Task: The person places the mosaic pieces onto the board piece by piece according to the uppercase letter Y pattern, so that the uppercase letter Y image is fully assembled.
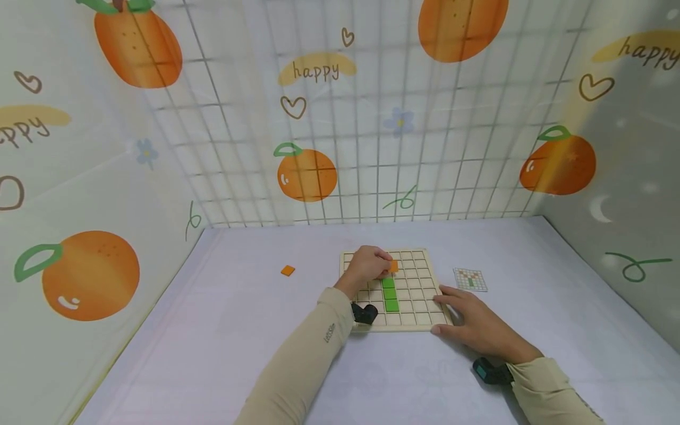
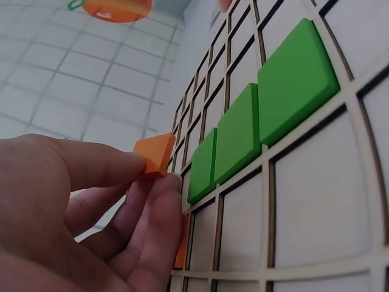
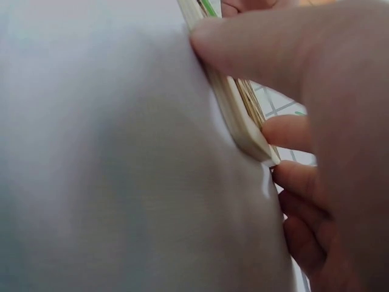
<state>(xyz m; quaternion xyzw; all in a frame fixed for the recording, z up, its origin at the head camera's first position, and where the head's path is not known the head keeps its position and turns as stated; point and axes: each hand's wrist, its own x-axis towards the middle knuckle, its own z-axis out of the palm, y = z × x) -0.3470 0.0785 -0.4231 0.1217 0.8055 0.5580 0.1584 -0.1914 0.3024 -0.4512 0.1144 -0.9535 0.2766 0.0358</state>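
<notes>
A wooden grid board (image 1: 418, 293) lies on the table, with a column of green square tiles (image 1: 390, 294) in its cells. My left hand (image 1: 368, 263) is over the board's far part and pinches an orange tile (image 2: 154, 153) between thumb and fingers, just past the far end of the green column. Under those fingers, a sliver of another orange tile (image 2: 182, 244) shows on the board, mostly hidden. At the near right corner, my right hand (image 1: 475, 321) holds the board, thumb along the front edge (image 3: 228, 112) and fingers at the right side.
A loose orange tile (image 1: 287, 270) lies on the table left of the board. To the right is a small card (image 1: 470, 280) printed with a coloured grid pattern. Printed curtains (image 1: 308, 175) stand around the white tabletop (image 1: 212, 330).
</notes>
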